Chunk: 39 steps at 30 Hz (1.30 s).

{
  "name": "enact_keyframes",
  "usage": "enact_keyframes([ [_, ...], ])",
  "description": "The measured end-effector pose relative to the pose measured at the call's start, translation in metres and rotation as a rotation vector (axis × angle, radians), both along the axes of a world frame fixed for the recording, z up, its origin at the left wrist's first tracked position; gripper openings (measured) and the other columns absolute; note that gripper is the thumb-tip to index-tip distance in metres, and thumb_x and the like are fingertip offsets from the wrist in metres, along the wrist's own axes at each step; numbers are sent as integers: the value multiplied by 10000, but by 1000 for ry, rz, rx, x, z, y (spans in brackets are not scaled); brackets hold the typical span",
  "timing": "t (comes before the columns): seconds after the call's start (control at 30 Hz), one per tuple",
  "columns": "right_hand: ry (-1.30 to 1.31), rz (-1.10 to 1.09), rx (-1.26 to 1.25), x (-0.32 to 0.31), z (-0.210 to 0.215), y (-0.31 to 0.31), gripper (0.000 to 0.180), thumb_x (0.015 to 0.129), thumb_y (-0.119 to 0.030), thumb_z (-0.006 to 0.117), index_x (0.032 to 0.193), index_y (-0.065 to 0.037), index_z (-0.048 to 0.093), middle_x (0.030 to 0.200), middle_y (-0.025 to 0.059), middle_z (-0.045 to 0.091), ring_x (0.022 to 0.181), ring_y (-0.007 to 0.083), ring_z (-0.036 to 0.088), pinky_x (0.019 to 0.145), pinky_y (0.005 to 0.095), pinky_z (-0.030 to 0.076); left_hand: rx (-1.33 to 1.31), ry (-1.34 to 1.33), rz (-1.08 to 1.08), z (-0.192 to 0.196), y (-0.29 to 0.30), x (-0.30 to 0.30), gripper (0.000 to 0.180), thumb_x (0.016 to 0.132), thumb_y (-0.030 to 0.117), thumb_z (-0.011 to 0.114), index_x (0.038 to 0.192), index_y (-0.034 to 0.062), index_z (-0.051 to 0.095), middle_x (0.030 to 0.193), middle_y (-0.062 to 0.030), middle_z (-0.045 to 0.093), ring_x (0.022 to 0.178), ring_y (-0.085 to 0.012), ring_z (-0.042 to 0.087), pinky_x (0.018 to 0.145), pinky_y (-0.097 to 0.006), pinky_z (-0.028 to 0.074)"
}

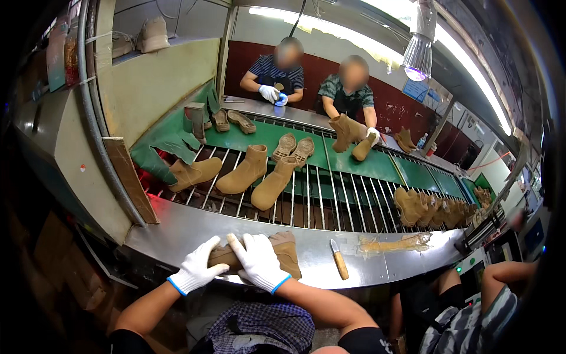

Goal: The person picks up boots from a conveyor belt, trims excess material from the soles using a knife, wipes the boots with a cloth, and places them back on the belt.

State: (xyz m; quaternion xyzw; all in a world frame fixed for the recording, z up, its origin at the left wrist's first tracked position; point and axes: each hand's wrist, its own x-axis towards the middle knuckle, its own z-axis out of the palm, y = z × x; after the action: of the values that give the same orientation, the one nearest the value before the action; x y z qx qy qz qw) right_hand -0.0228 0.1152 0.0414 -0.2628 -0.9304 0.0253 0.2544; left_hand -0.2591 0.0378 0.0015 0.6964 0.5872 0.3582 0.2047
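Note:
A tan boot (285, 252) lies on its side on the metal ledge (407, 264) in front of me. My left hand (199, 265), in a white knit glove with a blue cuff, grips its left end, thumb apart from the fingers. Across the boot's middle lies my right hand (259, 261), gloved the same way, its fingers pressed down on it. Between them, the gloves hide much of the boot. To the right of the boot rests a short knife (339, 259) with a wooden handle, touched by neither hand.
Beyond the ledge runs a roller conveyor (318, 192) with green mats, tan boots (244, 171) and loose soles (284, 146). More boots (413, 206) line its right side. Two co-workers (348, 94) work across it; one holds boots. Another person (471, 312) sits at my right. A lamp (420, 53) hangs above.

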Motion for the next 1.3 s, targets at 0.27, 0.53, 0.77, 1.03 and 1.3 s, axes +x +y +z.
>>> enact_keyframes([
  [0.27, -153, -35, 335, 94, 41, 85, 472, 846, -119, 730, 1313, -162, 671, 993, 116, 612, 925, 348, 615, 809, 498, 492, 184, 206, 171, -50, -4, -62, 704, 850, 309, 913, 1426, 13, 636, 1340, -211, 729, 1260, -415, 699, 1111, -502, 560],
  [0.53, -367, -899, 197, 274, 8, 204, 413, 873, -273, 813, 1239, -120, 700, 1099, 145, 726, 988, 381, 713, 873, 526, 577, 268, 297, 232, -43, 29, -41, 556, 789, 277, 897, 1261, 55, 703, 1265, -170, 746, 1197, -387, 707, 1035, -512, 561],
  [0.77, -201, -599, 212, 179, 17, 284, 583, 881, -250, 834, 1417, -115, 647, 1234, 160, 724, 1095, 396, 716, 936, 512, 588, 252, 160, 152, -18, 41, 9, 302, 778, 210, 815, 1001, 78, 660, 946, -141, 671, 919, -391, 665, 820, -502, 547],
  [1.03, -338, -532, 212, 104, -49, 464, 561, 904, -226, 787, 1444, -176, 645, 1163, 190, 725, 1010, 405, 729, 858, 536, 596, 185, 226, 223, -29, 54, 4, 234, 841, 183, 781, 1030, 73, 696, 992, -133, 702, 955, -366, 690, 853, -498, 565],
  [1.3, -198, -673, 103, 115, -161, 567, 524, 869, -410, 826, 1347, -224, 723, 1136, 211, 752, 1013, 443, 753, 869, 528, 605, 242, 266, 275, -42, 63, 12, 349, 869, 138, 862, 1196, 53, 773, 1157, -176, 779, 1070, -423, 739, 1004, -540, 582],
])
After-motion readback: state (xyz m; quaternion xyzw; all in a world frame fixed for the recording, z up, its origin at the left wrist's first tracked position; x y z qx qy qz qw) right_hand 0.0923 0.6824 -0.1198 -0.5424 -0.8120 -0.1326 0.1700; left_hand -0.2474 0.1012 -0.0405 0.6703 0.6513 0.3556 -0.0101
